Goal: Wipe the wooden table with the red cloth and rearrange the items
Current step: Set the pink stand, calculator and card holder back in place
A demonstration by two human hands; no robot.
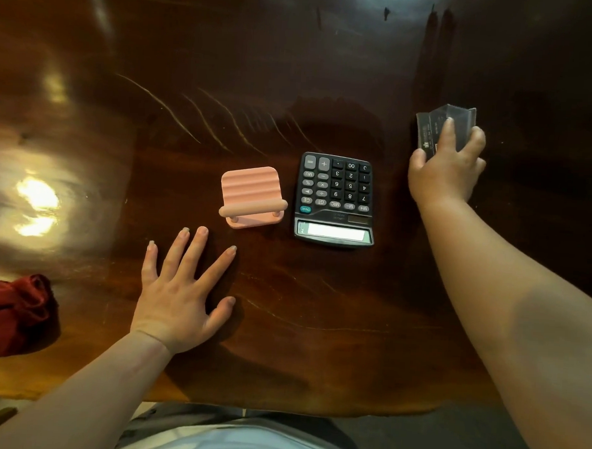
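A dark glossy wooden table (296, 70) fills the view. The red cloth (12, 312) lies bunched at the near left edge, touched by neither hand. My left hand (181, 294) rests flat on the table with fingers spread, just below a pink ribbed stand (249, 196). A black calculator (335, 199) lies beside the stand, its display toward me. To the right, my right hand (445, 167) grips a clear plastic card holder (443, 125) that has a card inside it.
Bright light glare sits on the table's left side. Pale scratches cross the wood behind the stand and calculator. The table's near edge runs just above my lap.
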